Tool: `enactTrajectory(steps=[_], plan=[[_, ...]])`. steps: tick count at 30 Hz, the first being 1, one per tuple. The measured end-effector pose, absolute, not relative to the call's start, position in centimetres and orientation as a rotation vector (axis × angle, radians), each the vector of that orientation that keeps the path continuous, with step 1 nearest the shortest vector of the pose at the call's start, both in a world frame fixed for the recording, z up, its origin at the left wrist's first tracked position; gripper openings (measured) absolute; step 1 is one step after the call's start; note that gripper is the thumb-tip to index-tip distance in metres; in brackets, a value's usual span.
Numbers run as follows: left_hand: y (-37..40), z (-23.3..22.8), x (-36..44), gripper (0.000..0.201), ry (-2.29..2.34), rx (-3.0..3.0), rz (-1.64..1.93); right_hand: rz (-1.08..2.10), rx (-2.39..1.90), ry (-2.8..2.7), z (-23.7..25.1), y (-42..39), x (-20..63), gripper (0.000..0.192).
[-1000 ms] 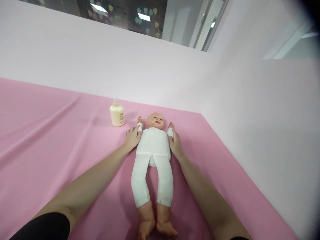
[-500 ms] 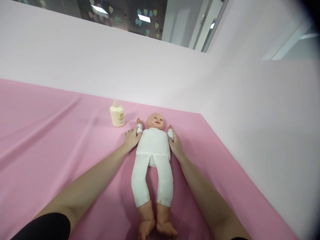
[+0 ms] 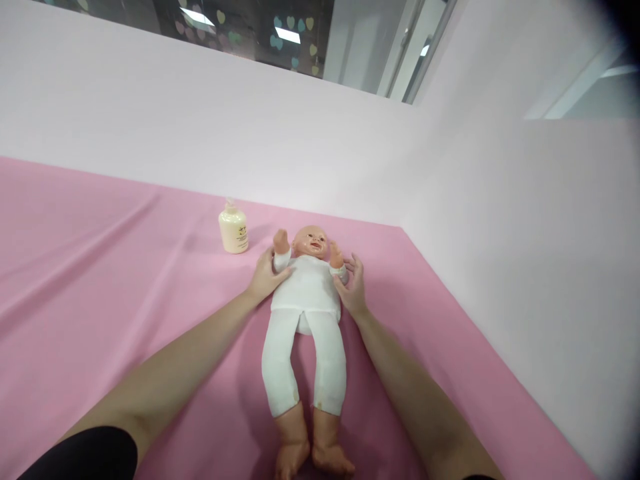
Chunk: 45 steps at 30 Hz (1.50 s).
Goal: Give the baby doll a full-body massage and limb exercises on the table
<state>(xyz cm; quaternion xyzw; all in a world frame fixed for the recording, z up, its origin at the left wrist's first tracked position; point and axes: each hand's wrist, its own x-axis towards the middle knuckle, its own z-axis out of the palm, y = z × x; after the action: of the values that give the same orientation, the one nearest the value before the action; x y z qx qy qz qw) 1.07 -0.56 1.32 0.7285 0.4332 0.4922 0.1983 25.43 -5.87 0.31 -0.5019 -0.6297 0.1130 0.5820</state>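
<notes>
The doll point(image 3: 306, 313) lay face-up on the pink surface point(image 3: 100, 293), near a lotion bottle point(image 3: 233, 231). The left hand point(image 3: 265, 277) and right hand point(image 3: 353, 290) each loosely cupped one doll arm; lifting both evenly and gently would suit best.

A baby doll point(image 3: 307, 287) in white clothes is lying on its back on a pink sheet point(image 3: 100, 280). Its bare feet are pointing toward the camera and its head is pointing toward the pale wall point(image 3: 200, 133). The left hand point(image 3: 265, 273) is holding one of the doll's arms, and the right hand point(image 3: 353, 290) is holding the other arm. Both little doll arms are sticking up beside its face. A cream bottle point(image 3: 233, 229) is standing upright on the sheet, near the left hand but not touching it.
</notes>
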Motion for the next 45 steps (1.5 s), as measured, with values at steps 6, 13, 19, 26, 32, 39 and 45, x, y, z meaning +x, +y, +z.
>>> enactTrajectory(steps=[6,13,19,26,32,39,45], plan=[[-1.4,1.5,1.3,0.045,1.084,2.253,1.181,0.239,-1.115,-1.662,0.0,-6.4,25.2,0.062],[-0.8,1.2,1.5,0.046,1.152,2.162,1.318,0.221,-1.211,-1.649,0.0,-5.9,25.2,0.059],[-0.1,0.8,1.6,0.061,1.207,2.07,1.373,0.17,-1.344,-1.642,-0.5,-5.0,25.7,0.061],[0.9,-0.7,1.1,0.065,1.372,2.089,1.212,0.178,-1.426,-1.601,-1.3,-4.5,26.5,0.058],[0.6,0.2,0.9,0.046,1.565,2.158,0.999,0.249,-1.527,-1.572,-1.8,-3.9,26.8,0.057],[0.0,1.5,0.9,0.034,1.66,2.166,0.837,0.316,-1.553,-1.534,-1.4,-3.9,27.0,0.055],[0.4,1.0,0.7,0.034,1.582,2.059,0.916,0.331,-1.455,-1.506,-1.3,-4.2,26.9,0.054]])
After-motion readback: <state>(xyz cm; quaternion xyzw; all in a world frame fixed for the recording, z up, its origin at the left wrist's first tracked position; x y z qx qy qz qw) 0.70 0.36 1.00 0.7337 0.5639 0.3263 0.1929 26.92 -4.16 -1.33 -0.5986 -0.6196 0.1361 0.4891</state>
